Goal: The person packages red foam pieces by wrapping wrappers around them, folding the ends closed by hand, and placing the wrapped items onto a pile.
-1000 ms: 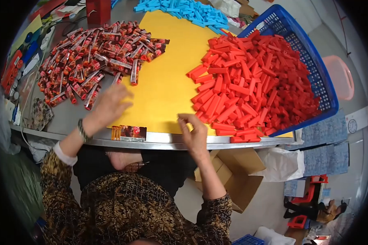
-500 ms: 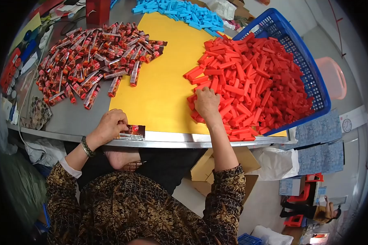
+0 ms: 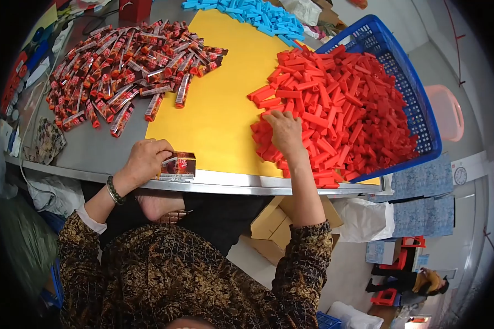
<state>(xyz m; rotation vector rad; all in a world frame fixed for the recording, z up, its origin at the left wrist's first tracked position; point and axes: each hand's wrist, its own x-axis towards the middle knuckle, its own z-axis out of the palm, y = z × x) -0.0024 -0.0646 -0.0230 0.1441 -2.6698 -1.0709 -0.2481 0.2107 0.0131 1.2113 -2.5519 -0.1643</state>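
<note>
My left hand (image 3: 147,160) pinches the left end of a flat printed wrapper (image 3: 181,164), dark and red with a clear lower strip, at the table's metal front edge. At the left rim of a large heap of red plastic pieces (image 3: 335,104), short hollow bars, is my right hand (image 3: 285,133). Its fingers bend down among the pieces, and their tips are partly hidden, so whatever they grip does not show. To the upper left lies a pile of wrapped red sticks (image 3: 126,71) in the same printed wrapping.
A yellow sheet (image 3: 214,98) covers the table's middle. Light blue pieces (image 3: 252,16) are heaped at the back. A blue plastic basket (image 3: 431,120) lies tipped behind the red heap. Below the table stands a cardboard box (image 3: 271,225). Another person (image 3: 417,282) is far off at right.
My right hand has shifted slightly right and up at the edge of the red heap. The wrapper in my left hand has tilted up and shows more of its printed face. The view has shifted slightly.
</note>
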